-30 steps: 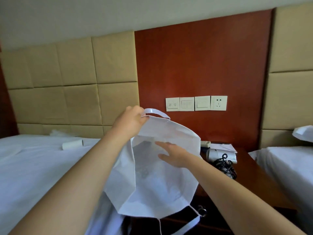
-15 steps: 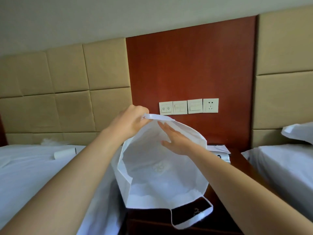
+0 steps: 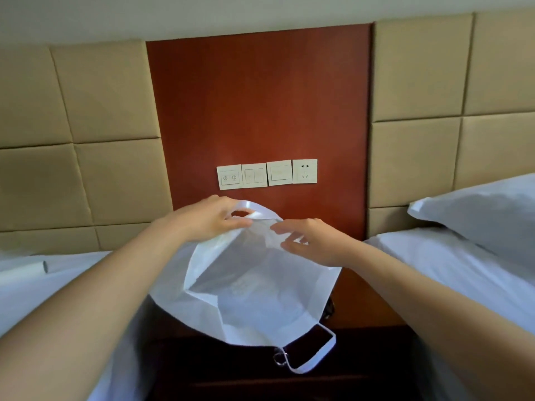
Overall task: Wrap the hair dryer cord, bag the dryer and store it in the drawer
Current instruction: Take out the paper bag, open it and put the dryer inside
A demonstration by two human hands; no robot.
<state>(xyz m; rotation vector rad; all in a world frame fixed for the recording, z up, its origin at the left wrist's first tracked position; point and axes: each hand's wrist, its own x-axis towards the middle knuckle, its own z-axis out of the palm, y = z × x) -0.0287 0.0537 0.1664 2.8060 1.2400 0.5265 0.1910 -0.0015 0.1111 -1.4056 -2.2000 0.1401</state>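
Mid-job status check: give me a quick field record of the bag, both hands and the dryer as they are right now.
held item: white bag, mouth open toward the camera, above the nightstand
left: left hand grips the far rim at the handle
right: right hand pinches the far rim beside it
bag contents: nothing seen inside
dryer: not in view
storage: drawer ring pull shows beside the bag's hanging lower handle

Bare left forearm (image 3: 110,290), bare right forearm (image 3: 428,293), bare left hand (image 3: 210,219), bare right hand (image 3: 317,244), slim fingers
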